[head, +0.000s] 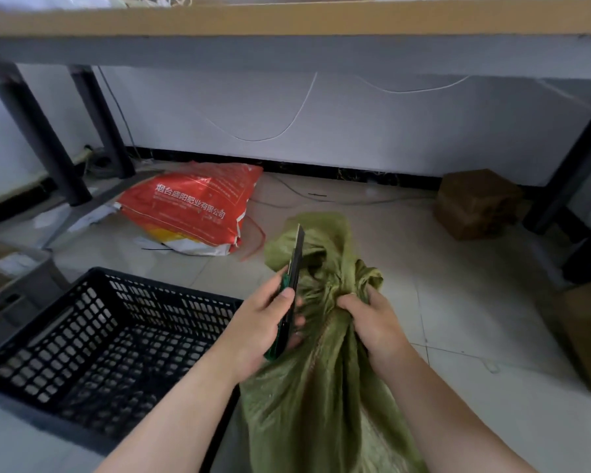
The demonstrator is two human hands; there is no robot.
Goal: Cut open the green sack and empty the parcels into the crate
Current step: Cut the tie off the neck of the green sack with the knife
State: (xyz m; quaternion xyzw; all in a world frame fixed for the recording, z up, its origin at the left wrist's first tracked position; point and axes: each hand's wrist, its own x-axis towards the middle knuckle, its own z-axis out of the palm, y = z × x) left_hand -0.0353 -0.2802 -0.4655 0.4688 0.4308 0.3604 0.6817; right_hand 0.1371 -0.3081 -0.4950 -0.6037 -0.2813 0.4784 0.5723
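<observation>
The green woven sack (325, 387) stands upright between my forearms, its neck bunched and tied near the top. My right hand (377, 327) grips the gathered neck from the right. My left hand (263, 322) holds a green utility knife (292, 285) with its long blade extended, pointing up and away along the left side of the sack's neck. The black slotted plastic crate (93, 343) sits on the floor just left of the sack and looks empty inside. No parcels are visible; the sack hides its contents.
A red printed sack (191, 203) lies on the tiled floor beyond the crate. A brown taped box (475, 203) sits at the right by the wall, another carton (587, 336) at the far right. A table (287, 22) spans overhead, its dark legs at both sides.
</observation>
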